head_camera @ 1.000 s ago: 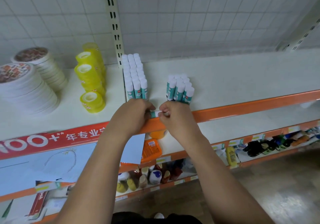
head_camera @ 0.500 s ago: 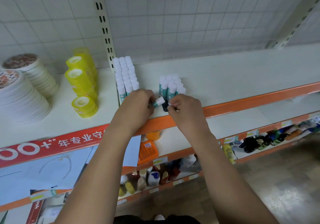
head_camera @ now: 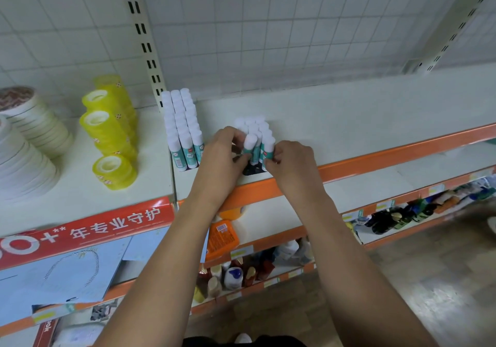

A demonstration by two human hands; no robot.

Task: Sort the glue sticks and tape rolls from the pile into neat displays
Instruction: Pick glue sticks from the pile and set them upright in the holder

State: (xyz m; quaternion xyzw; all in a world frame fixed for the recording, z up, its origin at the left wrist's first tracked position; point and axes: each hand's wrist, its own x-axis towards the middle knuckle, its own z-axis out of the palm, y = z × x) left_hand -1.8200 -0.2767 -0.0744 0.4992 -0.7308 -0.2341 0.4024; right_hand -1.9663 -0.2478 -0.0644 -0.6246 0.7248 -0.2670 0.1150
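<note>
Tilted half a second ago, the glue stick now stands upright at the front of the small cluster near the front edge of the shelf — the left hand pinches its body, while the right hand clamps on the neighbouring stick just beside it.

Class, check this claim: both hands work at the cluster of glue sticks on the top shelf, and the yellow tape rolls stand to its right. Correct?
Not quite. The head view shows the yellow tape rolls to the left of the cluster of glue sticks, not its right. The rest holds: the left hand and right hand both work at that cluster on the top shelf.
</note>
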